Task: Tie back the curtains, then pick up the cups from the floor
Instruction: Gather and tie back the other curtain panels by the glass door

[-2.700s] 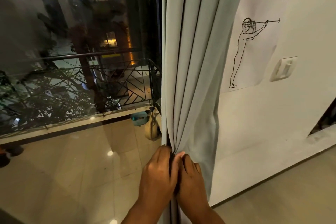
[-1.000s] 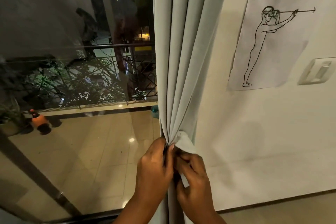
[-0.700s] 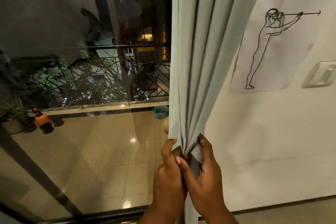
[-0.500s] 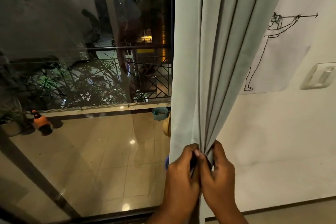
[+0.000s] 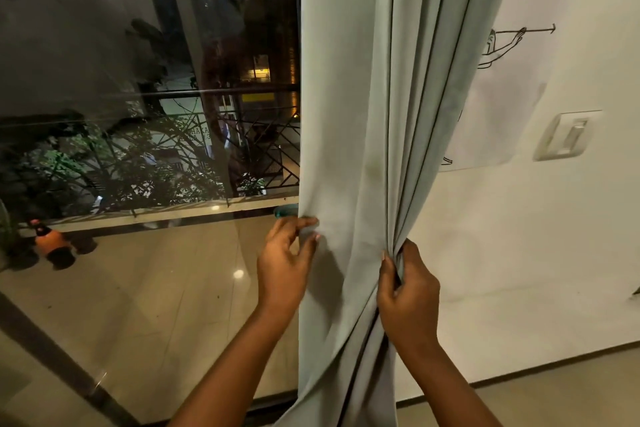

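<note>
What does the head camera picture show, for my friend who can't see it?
Two hands gather a pale green curtain beside a dark glass door: the right hand pinches its folds, the left hand touches its edge with open fingers. A line drawing hangs on the white wall.

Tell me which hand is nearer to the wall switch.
The right hand. It grips the gathered curtain folds, below and left of the wall switch. The left hand is at the curtain's window-side edge, farther from the switch, with the curtain between them.
</note>
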